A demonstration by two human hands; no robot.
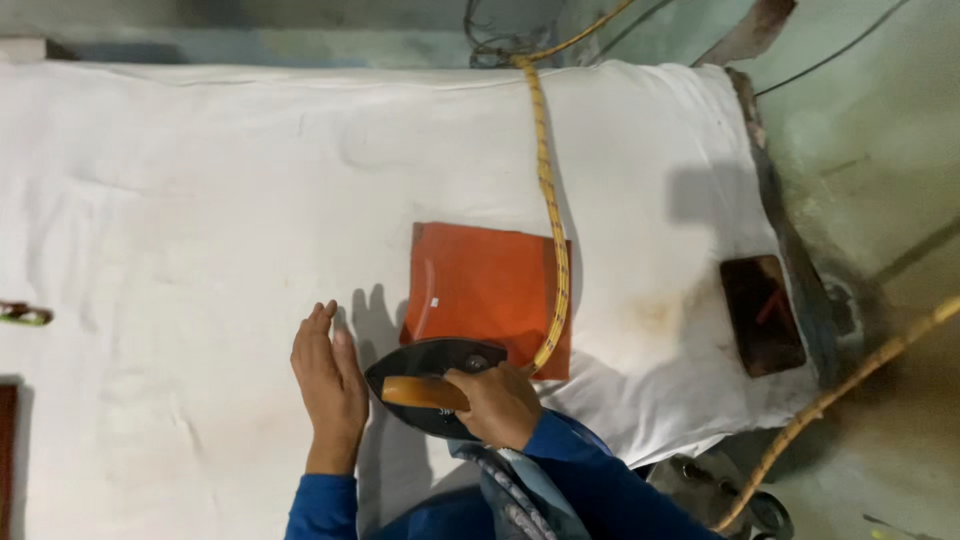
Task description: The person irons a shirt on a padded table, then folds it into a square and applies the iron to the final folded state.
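Note:
My right hand [500, 405] grips the orange handle of a black flat iron [425, 370], which rests partly on the near edge of an orange square pad [485, 285]. A yellow patterned cord [548, 190] runs from the iron across the pad to the far side. My left hand [328, 385] lies flat, fingers together, on the white cloth [200, 200] just left of the iron. Blue sleeves cover both arms.
The white cloth covers a wide table. A dark reddish rectangular plate [762, 315] lies at the cloth's right end beside a scorched stain [655, 315]. A yellow hose or cable [850, 385] crosses the floor at right. Tangled wires [495, 40] sit beyond the table.

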